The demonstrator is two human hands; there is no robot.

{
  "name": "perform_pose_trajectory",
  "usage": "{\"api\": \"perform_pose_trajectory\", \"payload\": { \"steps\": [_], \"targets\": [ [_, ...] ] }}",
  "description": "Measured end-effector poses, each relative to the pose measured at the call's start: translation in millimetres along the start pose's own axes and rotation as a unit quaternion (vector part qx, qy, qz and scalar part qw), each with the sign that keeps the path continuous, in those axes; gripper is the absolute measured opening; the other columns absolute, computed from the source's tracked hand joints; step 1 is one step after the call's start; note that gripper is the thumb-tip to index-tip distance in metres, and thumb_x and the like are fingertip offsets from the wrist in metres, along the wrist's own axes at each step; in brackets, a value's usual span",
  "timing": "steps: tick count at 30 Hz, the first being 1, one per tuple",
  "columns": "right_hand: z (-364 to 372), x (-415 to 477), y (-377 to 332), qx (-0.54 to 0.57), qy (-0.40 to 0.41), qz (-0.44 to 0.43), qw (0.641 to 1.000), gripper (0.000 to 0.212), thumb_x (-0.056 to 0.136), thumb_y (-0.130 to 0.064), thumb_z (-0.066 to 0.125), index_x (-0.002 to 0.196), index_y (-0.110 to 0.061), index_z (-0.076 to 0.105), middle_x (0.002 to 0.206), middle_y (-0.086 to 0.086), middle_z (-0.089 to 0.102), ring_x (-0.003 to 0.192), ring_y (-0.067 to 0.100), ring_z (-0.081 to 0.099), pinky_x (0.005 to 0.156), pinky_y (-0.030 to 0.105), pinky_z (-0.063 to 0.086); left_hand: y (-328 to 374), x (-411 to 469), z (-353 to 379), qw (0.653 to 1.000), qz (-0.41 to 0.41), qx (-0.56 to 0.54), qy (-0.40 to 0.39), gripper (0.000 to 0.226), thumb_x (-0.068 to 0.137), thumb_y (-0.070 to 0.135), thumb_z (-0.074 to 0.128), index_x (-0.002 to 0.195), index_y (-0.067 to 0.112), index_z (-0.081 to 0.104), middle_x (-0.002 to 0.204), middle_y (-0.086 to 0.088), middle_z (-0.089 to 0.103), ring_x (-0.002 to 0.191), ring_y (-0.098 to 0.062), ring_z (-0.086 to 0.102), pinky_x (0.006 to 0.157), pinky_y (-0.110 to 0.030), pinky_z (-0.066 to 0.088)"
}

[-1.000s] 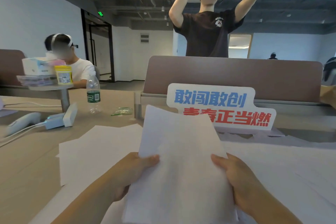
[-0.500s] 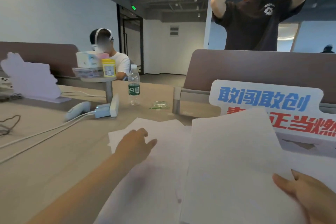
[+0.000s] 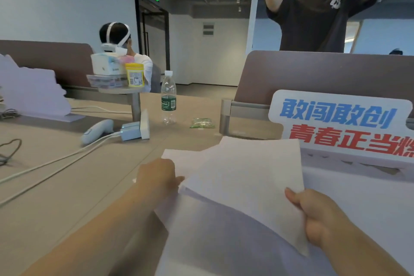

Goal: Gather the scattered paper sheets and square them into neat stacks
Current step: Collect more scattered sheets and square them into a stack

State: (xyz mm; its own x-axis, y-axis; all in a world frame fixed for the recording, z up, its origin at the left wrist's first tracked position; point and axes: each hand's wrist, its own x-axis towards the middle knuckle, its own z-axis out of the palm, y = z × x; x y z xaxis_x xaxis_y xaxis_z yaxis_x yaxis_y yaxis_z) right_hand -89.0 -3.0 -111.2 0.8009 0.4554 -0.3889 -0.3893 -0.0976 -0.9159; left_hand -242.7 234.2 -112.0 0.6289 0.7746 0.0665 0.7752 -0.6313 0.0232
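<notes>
Mid-gather: right hand (image 3: 318,215) fingers pinching the lifted paper stack (image 3: 244,177) above the worktop (image 3: 67,186), left hand (image 3: 158,175) fingers closing on loose sheets (image 3: 179,159) underneath; next, lift and square the edges.

My single head-worn camera looks forward and slightly down from close above the desk (image 3: 67,186), wide-angle, with both forearms entering from the bottom edge and the far office stretching away behind the divider (image 3: 324,74)
</notes>
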Motion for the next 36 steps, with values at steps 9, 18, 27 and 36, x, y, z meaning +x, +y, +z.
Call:
{"api": "perform_pose_trajectory", "payload": {
  "steps": [9,18,27,36],
  "targets": [
    [-19.0,-3.3,7.8,-0.166,0.057,-0.075,0.982,0.011,0.088,0.003,0.057,0.092,0.004,0.068,0.084,0.019,0.071,0.075,0.031,0.065,0.065,0.031,0.049,-7.3,11.8,20.9,0.995,0.042,0.013,-0.087,0.066,0.091,0.066,0.022,0.142,0.026,0.035,0.147,-0.006,0.038,0.133,-0.027,0.038,0.104,-0.041,0.034],
    [-15.3,-8.8,4.3,-0.201,0.021,-0.039,0.979,0.015,0.092,-0.004,0.055,0.093,0.001,0.069,0.079,0.019,0.075,0.072,0.035,0.071,0.066,0.035,0.053,-33.3,23.4,1.8,0.994,0.006,-0.077,-0.08,0.069,0.081,0.065,0.054,0.135,0.023,0.045,0.139,-0.004,0.045,0.127,-0.023,0.044,0.1,-0.031,0.037],
    [-13.4,-14.7,-0.3,-0.209,-0.01,-0.004,0.978,0.018,0.093,-0.005,0.052,0.095,0.004,0.068,0.084,0.025,0.073,0.063,0.034,0.069,0.064,0.036,0.052,-59.3,14.9,-40.6,0.848,0.049,-0.29,-0.44,0.031,0.079,0.045,0.067,0.096,0.019,0.071,0.088,0.004,0.076,0.079,-0.011,0.072,0.074,-0.026,0.057],
    [-17.5,-11.3,-0.6,-0.208,-0.016,-0.002,0.978,0.02,0.093,-0.006,0.052,0.101,0.002,0.068,0.091,0.025,0.073,0.074,0.039,0.07,0.07,0.04,0.054,-65.2,27.3,-23.0,0.875,0.022,-0.382,-0.296,0.034,0.068,0.03,0.081,0.098,0.014,0.075,0.097,-0.007,0.076,0.095,-0.026,0.071,0.094,-0.04,0.053]
  ]
}}
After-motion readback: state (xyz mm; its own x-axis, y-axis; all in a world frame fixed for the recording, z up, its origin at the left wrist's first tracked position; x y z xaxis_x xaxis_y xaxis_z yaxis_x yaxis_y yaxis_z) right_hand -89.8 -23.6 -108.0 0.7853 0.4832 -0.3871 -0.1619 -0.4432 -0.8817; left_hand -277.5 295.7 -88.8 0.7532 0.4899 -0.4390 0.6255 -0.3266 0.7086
